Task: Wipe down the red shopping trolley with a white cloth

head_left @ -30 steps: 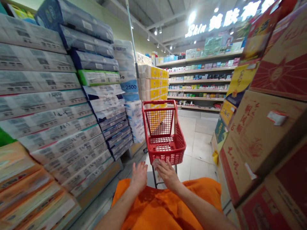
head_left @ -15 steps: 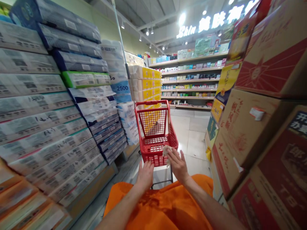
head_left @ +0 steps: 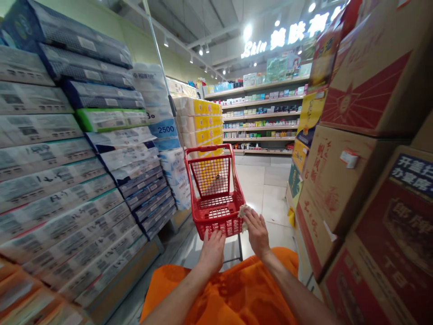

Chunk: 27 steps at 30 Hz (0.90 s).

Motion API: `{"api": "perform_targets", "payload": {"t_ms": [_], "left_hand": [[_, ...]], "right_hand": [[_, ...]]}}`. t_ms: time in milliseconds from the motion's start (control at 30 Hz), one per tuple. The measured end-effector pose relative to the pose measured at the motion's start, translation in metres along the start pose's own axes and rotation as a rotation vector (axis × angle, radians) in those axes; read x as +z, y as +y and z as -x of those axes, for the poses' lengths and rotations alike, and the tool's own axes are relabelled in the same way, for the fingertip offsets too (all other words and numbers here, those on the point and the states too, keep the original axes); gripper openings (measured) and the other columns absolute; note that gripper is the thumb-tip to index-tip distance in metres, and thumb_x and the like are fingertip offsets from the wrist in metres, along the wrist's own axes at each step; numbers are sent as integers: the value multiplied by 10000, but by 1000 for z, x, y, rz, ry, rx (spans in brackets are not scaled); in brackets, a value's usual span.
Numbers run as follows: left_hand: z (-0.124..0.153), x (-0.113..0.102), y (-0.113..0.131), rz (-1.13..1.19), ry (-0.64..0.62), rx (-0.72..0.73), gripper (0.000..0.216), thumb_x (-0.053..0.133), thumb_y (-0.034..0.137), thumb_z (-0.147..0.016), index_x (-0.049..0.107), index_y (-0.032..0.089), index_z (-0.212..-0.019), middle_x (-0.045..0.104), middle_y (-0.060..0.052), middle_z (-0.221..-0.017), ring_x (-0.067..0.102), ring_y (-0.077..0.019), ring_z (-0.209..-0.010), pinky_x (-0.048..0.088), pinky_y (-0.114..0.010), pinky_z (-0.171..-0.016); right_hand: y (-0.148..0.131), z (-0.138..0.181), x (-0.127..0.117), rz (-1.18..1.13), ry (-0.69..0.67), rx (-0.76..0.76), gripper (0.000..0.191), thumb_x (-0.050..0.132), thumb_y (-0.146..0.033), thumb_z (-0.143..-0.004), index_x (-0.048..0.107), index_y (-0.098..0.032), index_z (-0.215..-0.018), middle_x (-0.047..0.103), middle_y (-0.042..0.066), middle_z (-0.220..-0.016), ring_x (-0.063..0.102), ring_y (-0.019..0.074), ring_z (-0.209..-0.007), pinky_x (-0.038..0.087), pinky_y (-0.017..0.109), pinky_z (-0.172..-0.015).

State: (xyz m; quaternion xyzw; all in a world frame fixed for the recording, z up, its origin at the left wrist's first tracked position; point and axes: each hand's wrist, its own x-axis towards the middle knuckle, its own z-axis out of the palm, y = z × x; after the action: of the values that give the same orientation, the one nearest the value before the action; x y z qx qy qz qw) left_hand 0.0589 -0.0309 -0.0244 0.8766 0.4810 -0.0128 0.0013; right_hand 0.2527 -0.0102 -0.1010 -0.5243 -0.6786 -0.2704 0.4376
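Ahead of me stands a red plastic shopping cart (head_left: 216, 214) with a grid basket and a raised handle at its far side. My left hand (head_left: 213, 253) is at the near edge of the basket, its fingers hooked over the rim. Pressed against the basket's near right corner is a crumpled pale cloth (head_left: 242, 210), with my right hand (head_left: 257, 230) closed over it. The palm and the undersides of the fingers are hidden on both hands.
Tall stacks of packaged tissue (head_left: 50, 153) line the left side. Cardboard cartons (head_left: 341, 176) rise close on the right. Yellow and white paper packs (head_left: 199, 119) stand behind the cart, and stocked shelves (head_left: 264, 115) fill the back. A tiled floor (head_left: 275, 189) runs between.
Both hands have shifted to the right relative to the cart. The cloth has gone from the near rim to the outer side of the right corner. My view has turned slightly.
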Motion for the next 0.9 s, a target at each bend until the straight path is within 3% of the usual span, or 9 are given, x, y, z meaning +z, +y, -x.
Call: {"api": "perform_targets", "payload": {"t_ms": [133,200,333,500,567,667,800,900], "left_hand": [[0,1,1,23,-17,28,492,368,194,-744,395,158,-1234,380,-80,-1344,264,-209,-1260,60,-467,-1066],[1,0,-1,34,-19,15,499,380,182,-730,405,155,-1227,389,-83,-1338,277,-210,-1254,73,-470,-1064],[4,-2,-3,44,39,-8,475,382,158,-720,445,153,-1190,429,-91,-1306,315,-212,-1233,101,-477,-1059],[0,-7,-18,59,210,4,505,357,126,-724,425,180,-1222,363,-50,-1363,260,-181,-1268,94,-440,-1074],[-4,-10,-31,25,285,-66,544,343,113,-722,381,179,-1260,306,-46,-1394,222,-177,-1287,93,-439,-1074],[-10,-12,-50,-21,251,-212,601,342,114,-704,316,166,-1303,291,-64,-1399,221,-203,-1289,126,-493,-1051],[-11,-10,-57,-51,154,-207,671,358,145,-674,241,145,-1335,222,-63,-1422,153,-205,-1311,123,-506,-1043],[-9,-11,-56,-54,121,-209,691,358,164,-664,221,132,-1341,190,-64,-1430,134,-206,-1316,107,-503,-1046]], "right_hand": [[2,33,14,-26,-136,-60,431,297,-29,-825,550,-213,-1122,587,37,-1133,403,139,-1184,283,346,-984],[4,35,12,-33,-132,-65,430,296,-37,-825,537,-207,-1139,571,41,-1157,393,139,-1191,284,346,-982],[6,-3,-8,-37,10,73,397,302,-80,-845,517,-170,-1167,514,80,-1222,323,177,-1238,258,408,-1001],[-1,-31,-18,-166,-36,162,408,311,-89,-817,557,-199,-1123,558,71,-1167,445,187,-1151,372,397,-934],[-1,-39,-20,-250,-24,229,404,317,-111,-814,543,-191,-1139,554,74,-1168,473,177,-1121,407,371,-912],[-3,-62,-20,-337,27,321,380,330,-162,-827,518,-157,-1157,533,93,-1190,467,174,-1124,400,362,-927],[-34,-78,1,-228,-78,326,318,350,-152,-834,595,-160,-1036,560,104,-1153,450,213,-1136,327,444,-961],[-73,-73,25,-183,-199,124,295,410,-100,-808,615,-199,-995,568,62,-1154,440,201,-1143,250,439,-1002]]}}
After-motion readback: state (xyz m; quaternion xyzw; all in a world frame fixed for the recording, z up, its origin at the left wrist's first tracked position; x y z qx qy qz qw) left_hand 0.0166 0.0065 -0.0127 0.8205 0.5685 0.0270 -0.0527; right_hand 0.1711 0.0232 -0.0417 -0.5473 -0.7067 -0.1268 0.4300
